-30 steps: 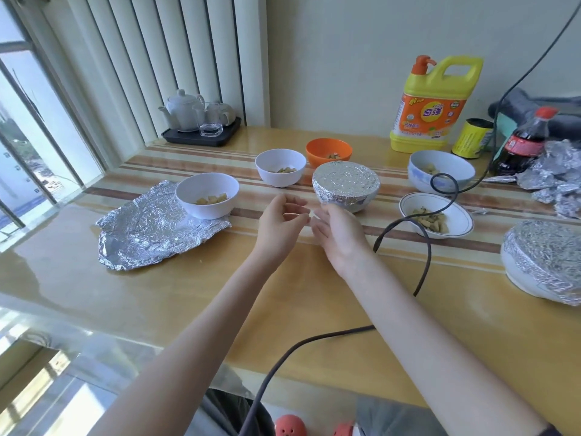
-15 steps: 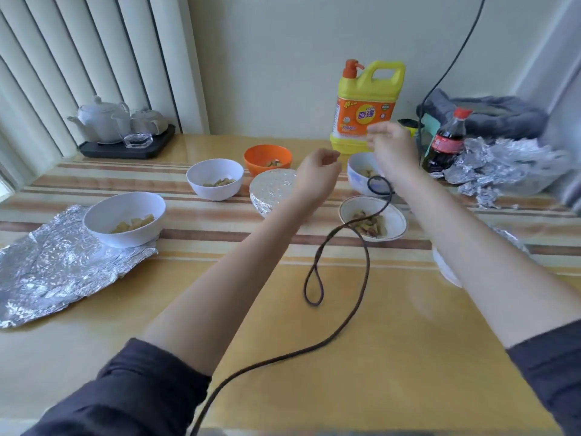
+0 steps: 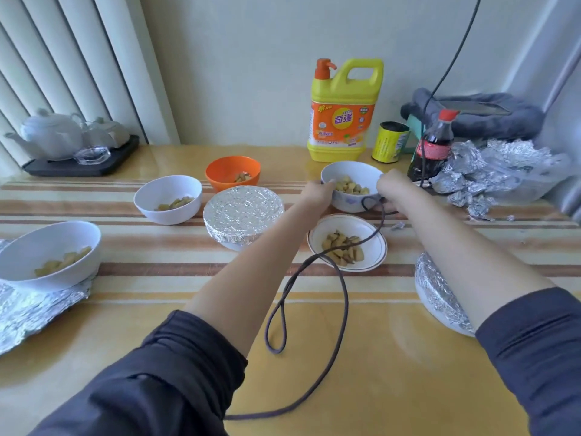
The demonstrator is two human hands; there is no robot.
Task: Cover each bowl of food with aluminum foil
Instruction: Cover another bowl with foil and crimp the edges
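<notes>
My left hand [image 3: 316, 193] and my right hand [image 3: 393, 187] grip the two sides of a white bowl of food [image 3: 351, 187] at the back of the table. Just in front of it stands a shallow white bowl of food [image 3: 372, 247], uncovered. A foil-covered bowl [image 3: 243, 210] stands to the left of my left arm. Another foil-covered bowl [image 3: 435, 291] sits at the right, partly hidden by my right arm. An orange bowl [image 3: 232, 173], a white bowl [image 3: 168, 199] and a white bowl [image 3: 50, 256] resting on a flat foil sheet [image 3: 28, 313] are uncovered.
A dark cable [image 3: 333, 297] loops across the table and over the shallow bowl. A yellow detergent jug [image 3: 344, 111], a yellow can [image 3: 390, 141], a cola bottle [image 3: 432, 146] and crumpled foil [image 3: 500, 171] stand at the back right. A teapot tray [image 3: 78, 158] sits back left.
Both hands have dropped from above the bowls onto the sides of the far white bowl and now hold it. The view has tilted slightly.
</notes>
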